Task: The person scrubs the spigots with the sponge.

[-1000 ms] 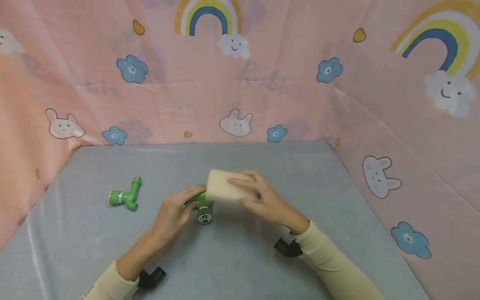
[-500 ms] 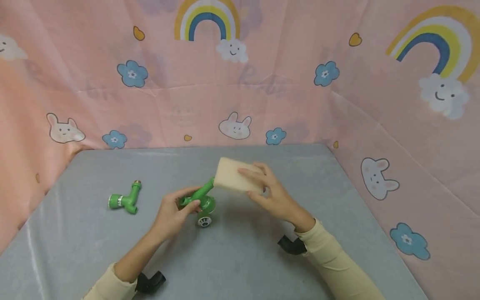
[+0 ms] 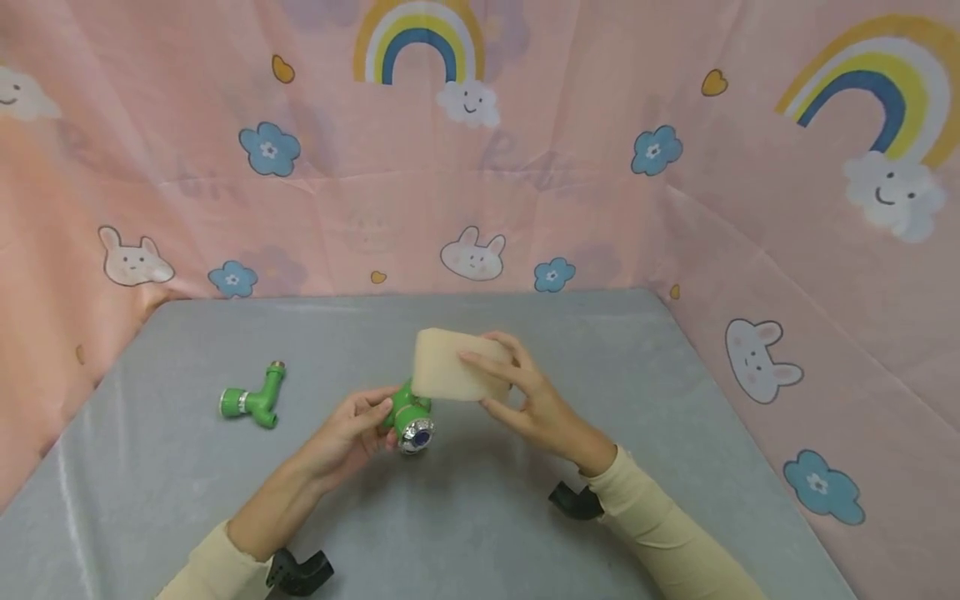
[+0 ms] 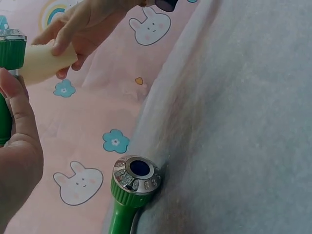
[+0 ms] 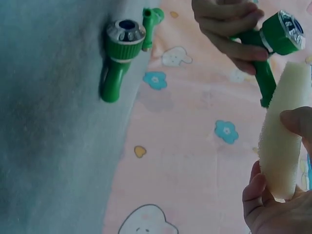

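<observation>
My left hand [image 3: 345,433] grips a green tap [image 3: 405,412] whose chrome-ringed knob faces me in the head view. A pale cream sponge [image 3: 450,367] is held by my right hand [image 3: 536,400], with the thumb on one face and fingers at the other. The sponge overlaps the far end of the held tap; whether they touch I cannot tell. On the table, a second green tap [image 5: 117,63] stands out in the right wrist view; in the head view the held tap mostly hides it. A third green tap [image 3: 258,404] lies farther left.
The grey table [image 3: 480,533] runs back to a pink curtain [image 3: 337,208] printed with rainbows, rabbits and flowers. More curtain closes off the left and right sides. A black wrist mount [image 3: 300,573] sits under the left sleeve, another black mount [image 3: 576,502] under the right.
The left hand has turned the held tap so its knob swings toward me. The sponge rose up and right half a second ago, then came back down and left over the tap.
</observation>
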A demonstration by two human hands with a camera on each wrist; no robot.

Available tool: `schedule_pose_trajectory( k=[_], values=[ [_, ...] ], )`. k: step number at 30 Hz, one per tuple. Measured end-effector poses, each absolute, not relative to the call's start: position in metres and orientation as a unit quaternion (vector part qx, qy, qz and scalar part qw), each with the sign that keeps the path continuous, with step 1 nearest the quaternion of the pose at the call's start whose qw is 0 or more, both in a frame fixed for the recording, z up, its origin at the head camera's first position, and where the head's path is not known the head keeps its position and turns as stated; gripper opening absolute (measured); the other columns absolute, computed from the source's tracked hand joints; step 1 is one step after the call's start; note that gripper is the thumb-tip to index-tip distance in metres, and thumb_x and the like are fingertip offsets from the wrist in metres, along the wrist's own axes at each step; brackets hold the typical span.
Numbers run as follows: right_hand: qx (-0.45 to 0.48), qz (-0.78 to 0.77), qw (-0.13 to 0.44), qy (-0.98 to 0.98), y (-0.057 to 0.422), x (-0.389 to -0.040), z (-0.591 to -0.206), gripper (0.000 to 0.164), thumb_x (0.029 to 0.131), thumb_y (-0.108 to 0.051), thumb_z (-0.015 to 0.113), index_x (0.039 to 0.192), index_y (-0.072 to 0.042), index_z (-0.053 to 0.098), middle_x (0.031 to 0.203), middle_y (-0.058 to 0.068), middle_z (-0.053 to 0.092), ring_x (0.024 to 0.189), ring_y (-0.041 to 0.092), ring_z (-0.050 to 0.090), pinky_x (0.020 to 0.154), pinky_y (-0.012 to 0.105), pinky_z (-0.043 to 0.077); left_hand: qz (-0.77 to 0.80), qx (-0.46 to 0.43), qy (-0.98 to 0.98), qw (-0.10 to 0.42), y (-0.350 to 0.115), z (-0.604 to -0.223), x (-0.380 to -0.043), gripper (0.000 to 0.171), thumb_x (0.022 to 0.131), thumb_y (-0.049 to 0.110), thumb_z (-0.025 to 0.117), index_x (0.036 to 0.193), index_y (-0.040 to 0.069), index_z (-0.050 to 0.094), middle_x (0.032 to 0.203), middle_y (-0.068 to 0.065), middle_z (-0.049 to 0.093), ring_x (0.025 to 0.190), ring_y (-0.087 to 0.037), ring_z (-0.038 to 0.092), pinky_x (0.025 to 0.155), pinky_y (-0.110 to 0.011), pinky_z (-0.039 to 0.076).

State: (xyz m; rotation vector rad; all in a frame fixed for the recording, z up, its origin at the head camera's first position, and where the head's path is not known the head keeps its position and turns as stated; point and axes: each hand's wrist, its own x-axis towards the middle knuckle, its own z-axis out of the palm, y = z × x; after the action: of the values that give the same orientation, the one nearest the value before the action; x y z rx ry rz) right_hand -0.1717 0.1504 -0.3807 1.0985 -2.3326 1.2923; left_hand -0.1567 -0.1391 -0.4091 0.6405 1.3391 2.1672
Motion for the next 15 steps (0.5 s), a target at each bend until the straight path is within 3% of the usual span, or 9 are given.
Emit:
schedule_pose_trajectory(
  k=[3, 6, 10, 15],
  values=[
    [0.367, 0.440, 0.125, -0.810, 0.155, -0.176, -0.380, 0.055, 0.091, 0.002, 0.069, 0.142, -0.015, 0.059, 0.151, 0.017, 0.037, 0.135, 0.035, 0.042, 0.098, 0.051, 0.050, 0.802, 0.226, 0.491, 0.255, -0.142, -0.409, -0.157, 0.031, 0.110, 0.011, 0.039, 0.131, 0.011, 0.062, 0.105, 0.006, 0.076, 0.075, -0.001, 0.063, 0.070, -0.015, 0.053],
    [0.341, 0.455, 0.115, -0.815, 0.162, -0.180, -0.378, 0.056, 0.092, 0.001, 0.068, 0.145, -0.013, 0.056, 0.153, 0.017, 0.035, 0.136, 0.034, 0.040, 0.099, 0.050, 0.049, 0.773, 0.210, 0.561, 0.210, -0.143, -0.409, -0.157, 0.032, 0.108, 0.011, 0.046, 0.137, 0.003, 0.056, 0.104, 0.005, 0.075, 0.076, -0.001, 0.065, 0.069, -0.016, 0.055],
    [0.310, 0.518, 0.075, -0.793, 0.168, -0.181, -0.375, 0.056, 0.095, 0.000, 0.063, 0.149, -0.009, 0.050, 0.155, 0.016, 0.035, 0.128, 0.031, 0.045, 0.095, 0.034, 0.051, 0.665, 0.195, 0.714, 0.102, -0.138, -0.407, -0.156, 0.041, 0.101, 0.007, 0.060, 0.139, -0.007, 0.054, 0.118, -0.010, 0.072, 0.084, -0.009, 0.070, 0.071, -0.023, 0.060],
    [0.317, 0.564, -0.011, -0.762, 0.160, -0.176, -0.374, 0.054, 0.102, -0.008, 0.057, 0.154, -0.010, 0.043, 0.153, 0.017, 0.040, 0.121, 0.033, 0.048, 0.091, 0.029, 0.053, 0.535, 0.212, 0.815, -0.070, -0.129, -0.407, -0.151, 0.038, 0.091, -0.004, 0.069, 0.128, 0.001, 0.068, 0.126, -0.023, 0.069, 0.096, -0.025, 0.073, 0.075, -0.028, 0.062]
  ],
)
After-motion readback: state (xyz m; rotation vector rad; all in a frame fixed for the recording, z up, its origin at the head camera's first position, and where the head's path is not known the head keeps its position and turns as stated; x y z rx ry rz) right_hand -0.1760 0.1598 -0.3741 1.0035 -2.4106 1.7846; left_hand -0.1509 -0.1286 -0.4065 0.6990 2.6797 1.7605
